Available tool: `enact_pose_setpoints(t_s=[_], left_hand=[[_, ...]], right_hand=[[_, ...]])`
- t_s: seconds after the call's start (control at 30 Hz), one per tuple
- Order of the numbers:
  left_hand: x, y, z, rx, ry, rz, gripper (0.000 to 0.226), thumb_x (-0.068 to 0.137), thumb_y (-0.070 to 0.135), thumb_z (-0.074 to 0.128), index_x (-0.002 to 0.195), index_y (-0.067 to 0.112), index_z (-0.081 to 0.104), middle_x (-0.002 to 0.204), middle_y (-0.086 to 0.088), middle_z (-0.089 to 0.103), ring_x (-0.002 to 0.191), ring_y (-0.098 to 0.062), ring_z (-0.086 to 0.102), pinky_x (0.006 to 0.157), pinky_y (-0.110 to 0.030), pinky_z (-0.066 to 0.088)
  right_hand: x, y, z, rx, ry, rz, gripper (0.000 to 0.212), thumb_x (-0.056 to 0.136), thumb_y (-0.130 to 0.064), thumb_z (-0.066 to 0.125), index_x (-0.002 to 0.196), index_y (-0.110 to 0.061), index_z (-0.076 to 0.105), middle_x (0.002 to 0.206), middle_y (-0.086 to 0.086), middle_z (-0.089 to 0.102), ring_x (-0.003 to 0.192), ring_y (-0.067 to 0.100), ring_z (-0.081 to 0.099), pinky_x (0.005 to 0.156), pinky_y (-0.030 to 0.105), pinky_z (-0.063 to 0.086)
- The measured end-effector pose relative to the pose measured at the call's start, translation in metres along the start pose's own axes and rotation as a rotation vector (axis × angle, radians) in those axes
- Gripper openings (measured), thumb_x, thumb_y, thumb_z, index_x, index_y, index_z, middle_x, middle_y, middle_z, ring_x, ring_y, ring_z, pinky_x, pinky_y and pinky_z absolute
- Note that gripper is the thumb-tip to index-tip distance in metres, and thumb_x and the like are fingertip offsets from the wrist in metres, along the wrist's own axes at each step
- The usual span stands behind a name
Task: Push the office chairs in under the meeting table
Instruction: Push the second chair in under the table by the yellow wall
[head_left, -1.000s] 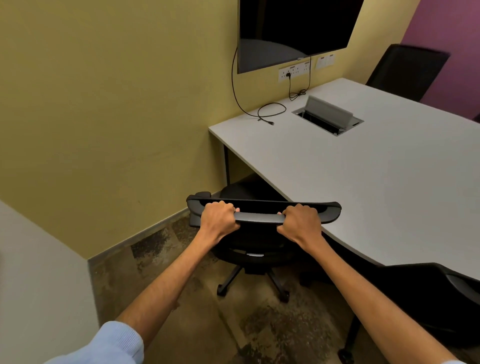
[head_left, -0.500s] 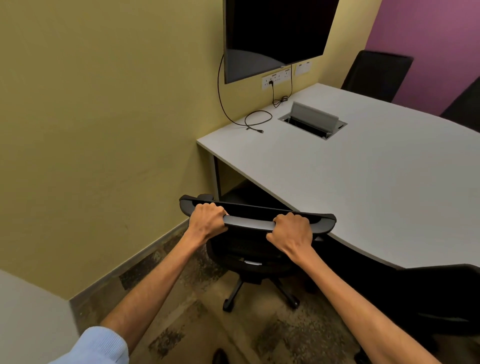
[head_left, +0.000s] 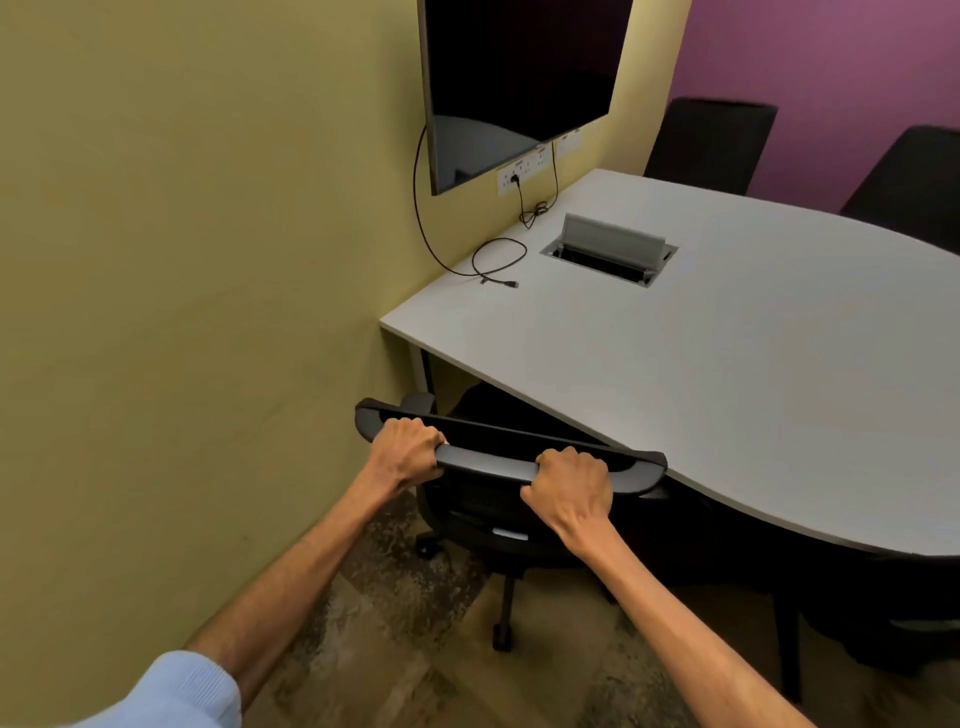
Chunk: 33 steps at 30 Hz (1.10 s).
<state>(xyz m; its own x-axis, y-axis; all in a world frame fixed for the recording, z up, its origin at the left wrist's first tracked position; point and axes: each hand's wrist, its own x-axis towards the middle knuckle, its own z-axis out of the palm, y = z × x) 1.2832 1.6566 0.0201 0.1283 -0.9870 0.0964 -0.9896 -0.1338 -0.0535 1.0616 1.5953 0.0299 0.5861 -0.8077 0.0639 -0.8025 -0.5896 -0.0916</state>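
Left hand (head_left: 405, 451) and right hand (head_left: 570, 486) are both closed around the top rail of the office chair (head_left: 498, 457), set apart along it. The chair seat sits partly under the surface (head_left: 675, 374) edge, near the corner.

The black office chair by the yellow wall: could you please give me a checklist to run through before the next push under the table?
1. Left hand closed on the black office chair's top rail: ok.
2. Right hand closed on the same rail: ok.
3. Seat partly under the white meeting table: ok, though the backrest is not yet at the edge.
4. Gap to the yellow wall: ok, narrow.
5. Castors free on the mottled carpet: cannot tell, partly hidden.
6. Armrest clearance under the tabletop: cannot tell.
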Motion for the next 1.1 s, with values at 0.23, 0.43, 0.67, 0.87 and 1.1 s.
enact_pose_setpoints(t_s=[0.23, 0.43, 0.67, 0.87, 1.1], left_hand=[[0.042, -0.079, 0.01, 0.009, 0.067, 0.12, 0.013, 0.061, 0.026, 0.071, 0.072, 0.022, 0.076, 0.049, -0.001, 0.065, 0.048, -0.024, 0.063, 0.045, -0.026, 0.04], [0.086, -0.136, 0.019, 0.004, 0.137, 0.248, 0.006, 0.054, 0.025, 0.075, 0.057, 0.023, 0.07, 0.037, 0.001, 0.055, 0.034, -0.018, 0.055, 0.039, -0.019, 0.03], [0.139, -0.185, 0.032, -0.018, 0.18, 0.322, 0.02, 0.065, 0.027, 0.055, 0.049, 0.019, 0.065, 0.035, -0.002, 0.052, 0.032, -0.021, 0.052, 0.038, -0.025, 0.029], [0.181, -0.208, 0.036, -0.05, 0.11, 0.366, 0.006, 0.066, 0.024, 0.071, 0.067, 0.018, 0.073, 0.048, -0.007, 0.062, 0.047, -0.03, 0.061, 0.05, -0.027, 0.03], [0.229, -0.23, 0.041, -0.031, 0.088, 0.394, 0.017, 0.073, 0.027, 0.068, 0.084, 0.018, 0.076, 0.062, -0.01, 0.069, 0.062, -0.033, 0.066, 0.056, -0.032, 0.037]], right_hand=[[0.048, -0.057, 0.009, -0.003, 0.015, 0.118, 0.021, 0.076, -0.026, 0.053, 0.083, -0.016, 0.07, 0.06, -0.001, 0.05, 0.056, 0.022, 0.048, 0.056, 0.029, 0.035], [0.094, -0.098, 0.016, -0.024, 0.025, 0.255, 0.031, 0.075, -0.028, 0.053, 0.097, -0.02, 0.072, 0.061, -0.002, 0.05, 0.056, 0.021, 0.046, 0.055, 0.028, 0.033], [0.148, -0.129, 0.02, -0.035, 0.037, 0.346, 0.028, 0.073, -0.028, 0.053, 0.091, -0.018, 0.073, 0.059, -0.002, 0.047, 0.056, 0.02, 0.044, 0.055, 0.029, 0.032], [0.188, -0.137, 0.023, -0.012, 0.024, 0.417, 0.018, 0.072, -0.028, 0.055, 0.076, -0.015, 0.067, 0.052, -0.005, 0.038, 0.054, 0.021, 0.043, 0.055, 0.029, 0.03], [0.233, -0.144, 0.027, 0.023, 0.034, 0.45, 0.015, 0.073, -0.027, 0.057, 0.07, -0.015, 0.065, 0.049, -0.005, 0.038, 0.052, 0.02, 0.047, 0.055, 0.028, 0.034]])
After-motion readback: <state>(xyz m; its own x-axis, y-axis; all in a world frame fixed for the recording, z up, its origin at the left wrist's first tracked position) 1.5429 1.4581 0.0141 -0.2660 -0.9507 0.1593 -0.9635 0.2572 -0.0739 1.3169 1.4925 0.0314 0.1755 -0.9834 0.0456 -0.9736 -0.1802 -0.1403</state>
